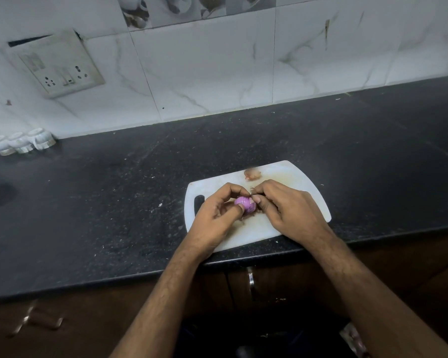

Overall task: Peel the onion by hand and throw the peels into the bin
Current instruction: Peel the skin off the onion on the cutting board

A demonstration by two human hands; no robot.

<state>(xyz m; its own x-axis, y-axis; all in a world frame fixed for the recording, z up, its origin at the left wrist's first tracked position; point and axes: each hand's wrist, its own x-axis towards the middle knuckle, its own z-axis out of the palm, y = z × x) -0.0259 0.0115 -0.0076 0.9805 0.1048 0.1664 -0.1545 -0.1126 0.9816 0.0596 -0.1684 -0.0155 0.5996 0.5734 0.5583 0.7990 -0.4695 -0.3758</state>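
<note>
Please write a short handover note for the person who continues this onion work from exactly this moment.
Left hand holds the small purple onion above the white plastic cutting board. Right hand pinches at the onion's right end.
Done: the onion is mostly bare; one loose brownish peel piece lies near the board's far edge.
Left: strip the last skin, collect the peels, take them to the bin, which is not in view.

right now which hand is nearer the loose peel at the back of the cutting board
Right. The right hand has its knuckles just in front of the loose peel, while the left hand sits further forward and to the left, holding the onion.
</note>
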